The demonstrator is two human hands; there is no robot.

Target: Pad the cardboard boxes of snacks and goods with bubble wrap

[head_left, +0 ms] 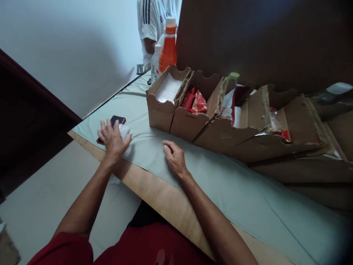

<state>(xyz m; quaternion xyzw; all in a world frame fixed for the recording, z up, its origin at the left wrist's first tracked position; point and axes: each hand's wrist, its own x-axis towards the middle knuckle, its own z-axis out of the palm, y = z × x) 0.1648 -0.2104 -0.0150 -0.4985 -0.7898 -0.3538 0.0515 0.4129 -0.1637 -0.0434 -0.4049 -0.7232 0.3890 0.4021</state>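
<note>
My left hand (112,139) lies with its fingers spread flat on a small clear plastic packet (124,130) at the left end of the table. A dark phone in a red case (116,120) sits just beyond that hand. My right hand (173,157) rests on the pale green cloth (226,184), fingers loosely curled and nothing in them. It is a little in front of a row of open cardboard boxes (162,110). One box holds white bubble wrap (168,88), the one beside it red packets (195,103).
An orange bottle (168,48) and a white bottle (156,60) stand behind the boxes. Another person in a white striped shirt (151,22) stands at the far end. A tall cardboard sheet (261,40) rises behind the boxes. The wooden table edge (154,191) runs close to my lap.
</note>
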